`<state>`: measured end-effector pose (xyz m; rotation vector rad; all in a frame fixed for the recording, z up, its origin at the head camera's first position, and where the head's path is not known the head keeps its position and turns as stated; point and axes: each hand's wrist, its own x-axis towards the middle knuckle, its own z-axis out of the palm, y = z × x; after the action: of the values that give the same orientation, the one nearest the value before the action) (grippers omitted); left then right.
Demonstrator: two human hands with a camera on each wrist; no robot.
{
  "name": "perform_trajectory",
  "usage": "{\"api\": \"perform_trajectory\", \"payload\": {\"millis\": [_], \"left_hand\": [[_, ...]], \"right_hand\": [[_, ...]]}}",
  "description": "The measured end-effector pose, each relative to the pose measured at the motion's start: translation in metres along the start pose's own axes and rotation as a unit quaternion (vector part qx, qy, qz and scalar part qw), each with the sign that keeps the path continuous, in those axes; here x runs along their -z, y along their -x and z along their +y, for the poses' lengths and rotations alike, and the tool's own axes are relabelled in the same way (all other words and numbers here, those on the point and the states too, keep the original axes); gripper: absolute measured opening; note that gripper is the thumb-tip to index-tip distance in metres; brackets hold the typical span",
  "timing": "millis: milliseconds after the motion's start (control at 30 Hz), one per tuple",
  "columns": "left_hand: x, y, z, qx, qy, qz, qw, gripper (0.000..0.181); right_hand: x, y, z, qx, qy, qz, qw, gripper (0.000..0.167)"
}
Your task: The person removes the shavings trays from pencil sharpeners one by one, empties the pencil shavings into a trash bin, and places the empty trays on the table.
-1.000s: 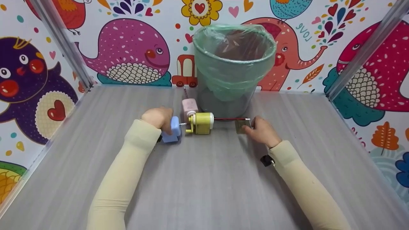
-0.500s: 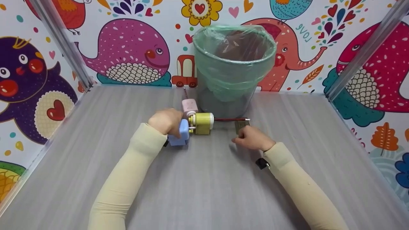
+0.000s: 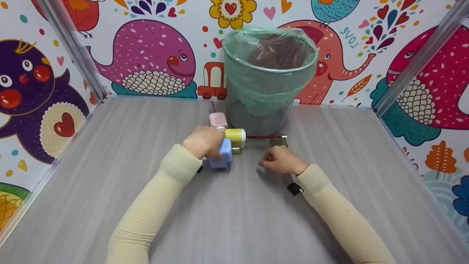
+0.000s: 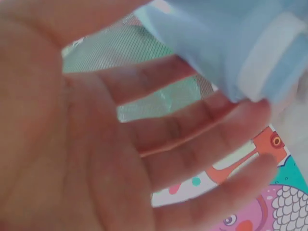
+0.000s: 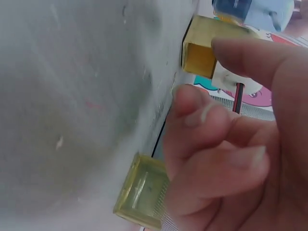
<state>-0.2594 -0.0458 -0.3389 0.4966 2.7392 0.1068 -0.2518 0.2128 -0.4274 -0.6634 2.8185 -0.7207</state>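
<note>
In the head view my left hand [image 3: 204, 142] grips a light blue pencil sharpener [image 3: 221, 156], raised in front of a yellow crank pencil sharpener [image 3: 235, 136]. A metal piece sticks out of the blue one's right side. The yellow sharpener's left part is hidden behind my left hand. A dark red pencil [image 3: 263, 136] projects from its white end. My right hand [image 3: 285, 160] hovers nearby with loosely curled fingers and nothing in them. Just behind it lies a see-through yellowish drawer [image 5: 144, 192], best seen in the right wrist view.
A grey bin [image 3: 256, 117] with a green bag liner stands behind the sharpeners. Left of it, a pink sharpener [image 3: 218, 119] holds a patterned pencil [image 3: 213, 106]. Cartoon-printed walls [image 3: 154, 55] bound the grey table [image 3: 234, 212] at back and sides.
My left hand has carried the blue sharpener rightward, across the front of the yellow one. My right hand has left the drawer and shifted left and nearer.
</note>
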Motion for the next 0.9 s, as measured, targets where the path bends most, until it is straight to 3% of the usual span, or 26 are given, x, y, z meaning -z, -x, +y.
{"api": "perform_trajectory", "payload": {"millis": [167,333,567,767,900], "left_hand": [[-0.007,-0.003,0.006,-0.049,-0.072,0.035,0.9956,0.056],[-0.012,-0.004,0.013,-0.073,-0.120,0.058,0.9884,0.055],[-0.019,-0.008,0.023,-0.092,-0.145,0.084,0.9815,0.055],[-0.024,-0.011,0.025,-0.107,-0.169,0.125,0.9719,0.053],[-0.026,-0.013,0.025,-0.112,-0.165,0.141,0.9697,0.053]], "right_hand": [[-0.004,0.000,-0.001,0.017,0.006,0.008,0.9998,0.019],[-0.007,0.000,-0.001,0.026,0.007,0.020,0.9994,0.019],[-0.009,-0.001,-0.003,0.010,-0.008,0.000,0.9999,0.018],[-0.010,-0.004,-0.005,0.008,-0.014,-0.006,0.9999,0.018],[-0.011,-0.005,-0.006,0.007,-0.013,-0.005,0.9999,0.017]]}}
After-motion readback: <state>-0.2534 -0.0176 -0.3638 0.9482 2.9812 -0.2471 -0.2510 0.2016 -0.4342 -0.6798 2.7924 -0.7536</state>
